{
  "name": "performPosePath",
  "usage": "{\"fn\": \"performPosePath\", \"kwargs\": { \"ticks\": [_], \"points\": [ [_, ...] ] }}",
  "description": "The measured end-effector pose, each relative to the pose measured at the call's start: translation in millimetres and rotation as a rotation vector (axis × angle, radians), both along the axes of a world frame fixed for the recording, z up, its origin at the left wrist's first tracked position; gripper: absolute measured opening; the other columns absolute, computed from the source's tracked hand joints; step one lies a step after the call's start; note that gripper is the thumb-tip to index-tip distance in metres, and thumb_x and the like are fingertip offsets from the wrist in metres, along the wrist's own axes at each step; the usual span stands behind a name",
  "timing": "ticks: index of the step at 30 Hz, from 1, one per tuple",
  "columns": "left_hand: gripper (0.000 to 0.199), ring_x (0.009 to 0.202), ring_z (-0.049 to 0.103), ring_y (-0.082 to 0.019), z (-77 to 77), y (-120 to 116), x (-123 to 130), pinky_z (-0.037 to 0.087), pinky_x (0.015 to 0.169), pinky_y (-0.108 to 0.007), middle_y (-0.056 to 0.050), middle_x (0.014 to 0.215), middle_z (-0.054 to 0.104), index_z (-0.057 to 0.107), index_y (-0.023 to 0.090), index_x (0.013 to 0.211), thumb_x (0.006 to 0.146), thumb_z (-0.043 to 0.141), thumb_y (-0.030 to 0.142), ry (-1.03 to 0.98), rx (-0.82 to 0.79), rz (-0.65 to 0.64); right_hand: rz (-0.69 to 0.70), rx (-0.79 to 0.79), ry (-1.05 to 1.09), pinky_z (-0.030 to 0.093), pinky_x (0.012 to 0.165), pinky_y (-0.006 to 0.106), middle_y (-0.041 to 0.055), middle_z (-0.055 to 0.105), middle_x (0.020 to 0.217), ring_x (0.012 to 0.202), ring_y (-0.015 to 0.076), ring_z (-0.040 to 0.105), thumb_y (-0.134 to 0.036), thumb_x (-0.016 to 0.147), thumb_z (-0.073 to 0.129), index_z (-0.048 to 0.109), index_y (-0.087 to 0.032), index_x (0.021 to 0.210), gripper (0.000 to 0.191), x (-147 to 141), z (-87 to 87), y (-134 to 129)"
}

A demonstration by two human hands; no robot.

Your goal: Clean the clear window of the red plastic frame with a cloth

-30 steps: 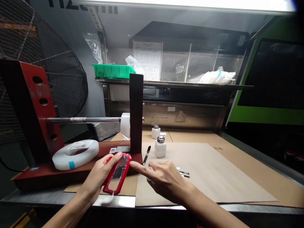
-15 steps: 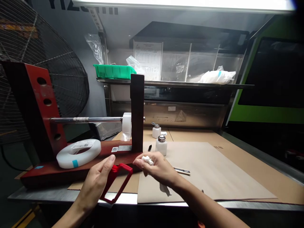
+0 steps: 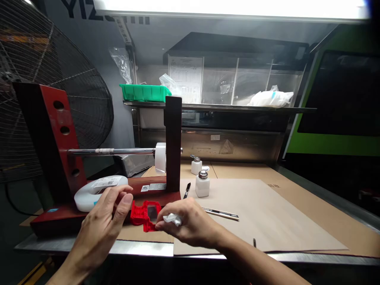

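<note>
A red plastic frame (image 3: 146, 211) with a squarish opening is in front of the stand's base, between my two hands. My right hand (image 3: 190, 221) pinches its right edge between thumb and fingers. In the same hand a crumpled white tissue (image 3: 173, 219) is tucked against the fingers. On the other side, my left hand (image 3: 102, 221) is open beside the frame, thumb and fingers apart, holding nothing. Its fingers cover part of a flat roll of clear film (image 3: 84, 196) that lies on the stand's base.
A red and black stand (image 3: 173, 146) carries a metal rod (image 3: 130, 151) with a white tape roll (image 3: 160, 157). White dispenser bottles (image 3: 202, 186), a black pen (image 3: 187, 190) and a utility knife (image 3: 222, 214) lie on cardboard (image 3: 252, 206). A green bin (image 3: 145, 93) sits on the shelf.
My left hand has let go of the red frame and moved left. The frame has turned, and my right hand has come down and left onto its edge, still with the tissue.
</note>
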State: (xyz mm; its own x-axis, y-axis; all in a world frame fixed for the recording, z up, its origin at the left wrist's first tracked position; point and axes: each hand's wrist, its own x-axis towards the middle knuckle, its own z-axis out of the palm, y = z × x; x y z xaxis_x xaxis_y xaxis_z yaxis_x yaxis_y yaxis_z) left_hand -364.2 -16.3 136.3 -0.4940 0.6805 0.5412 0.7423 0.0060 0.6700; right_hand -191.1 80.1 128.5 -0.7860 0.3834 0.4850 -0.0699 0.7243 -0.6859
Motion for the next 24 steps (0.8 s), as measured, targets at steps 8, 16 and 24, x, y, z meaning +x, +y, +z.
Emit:
{"fn": "performPosePath", "kwargs": {
  "ticks": [8,16,24],
  "points": [
    [0.051,0.045,0.051,-0.020,-14.7,26.5,-22.9,0.041,0.041,-0.030,0.003,0.055,0.055,0.045,0.022,0.116,0.079,0.041,0.057,-0.241,-0.250,-0.162,-0.122,0.481,0.006,0.029,0.052,0.024,0.0028,0.069,0.078,0.064,0.0133,0.057,-0.019,0.080,0.059,0.068,-0.018,0.088,0.012,-27.0,-15.6,11.1],
    [0.035,0.078,0.065,-0.031,0.6,44.4,-27.5,0.046,0.072,-0.042,-0.008,0.084,0.067,0.047,0.024,0.109,0.084,0.035,0.046,-0.008,-0.170,0.056,-0.285,-0.542,0.203,0.022,0.044,0.022,-0.0070,0.039,0.051,0.044,0.0069,0.030,-0.054,0.081,0.054,0.060,-0.014,0.076,0.040,-38.5,0.4,60.7],
    [0.034,0.081,0.066,-0.033,6.8,48.4,-19.9,0.045,0.073,-0.042,-0.008,0.086,0.067,0.044,0.025,0.108,0.086,0.031,0.046,0.084,-0.160,0.075,-0.141,-0.719,0.164,0.016,0.040,0.022,-0.0100,0.033,0.044,0.040,0.0051,0.023,-0.038,0.069,0.070,0.056,-0.015,0.066,0.027,-52.9,12.2,64.4]
  ]
}}
